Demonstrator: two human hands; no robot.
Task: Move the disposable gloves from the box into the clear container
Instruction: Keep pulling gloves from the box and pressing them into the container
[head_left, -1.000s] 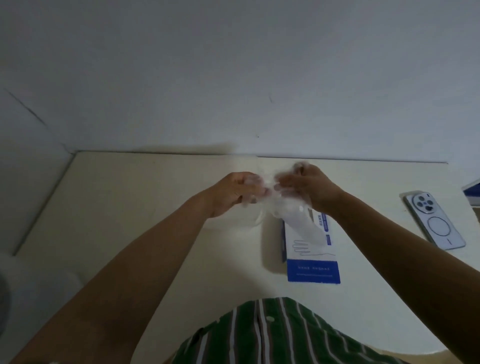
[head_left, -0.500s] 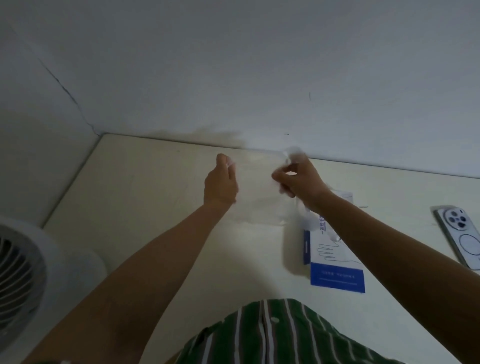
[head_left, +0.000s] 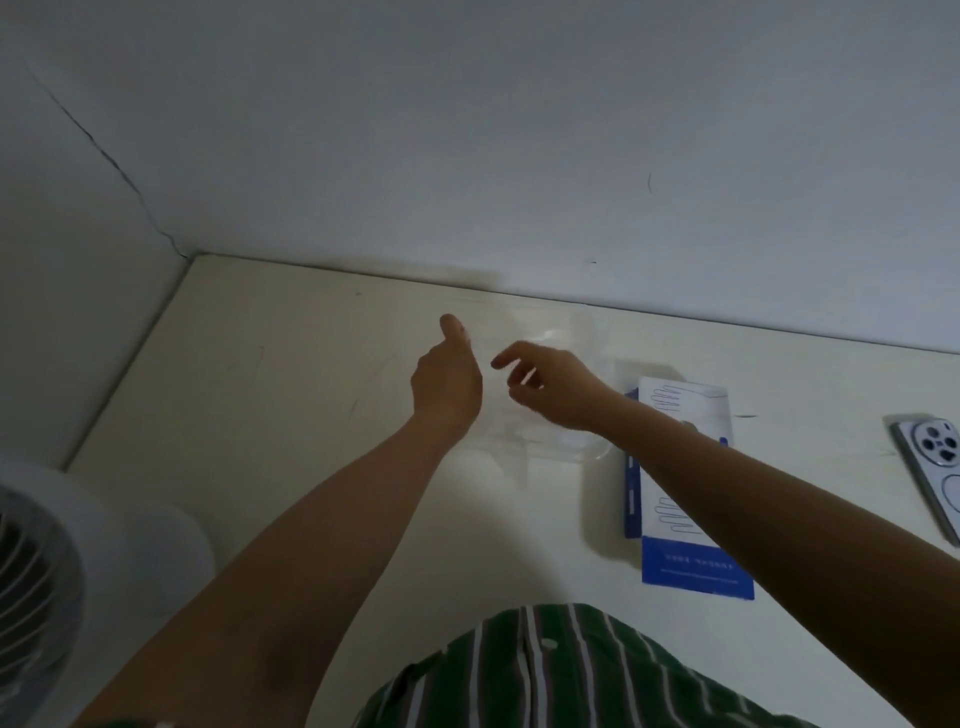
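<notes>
Item: clear, thin-walled plastic container (head_left: 597, 447), sitting on the cream bench (head_left: 291, 395) close to the back wall, its outline faint and its contents too transparent to be making out. Left hand (head_left: 447, 382): hovering at the container's left edge, thumb sticking upward, back of the hand facing the camera; its fingers are hiding behind the palm, so whether they are gripping anything cannot be told. Right hand (head_left: 553, 392): hanging directly over the container, index finger reaching left toward the left hand, the other fingers curling loosely; whether it is pinching any glove film cannot be told. The two hands are sitting near each other but apart. Blue-and-white cardboard glove box (head_left: 691, 561): lying flat just right of the container, the right forearm crossing over it. White smartphone (head_left: 930, 467): lying well right of the box. White round fan (head_left: 36, 571): standing at the left edge. Green striped shirt (head_left: 571, 675): showing at the bottom.
</notes>
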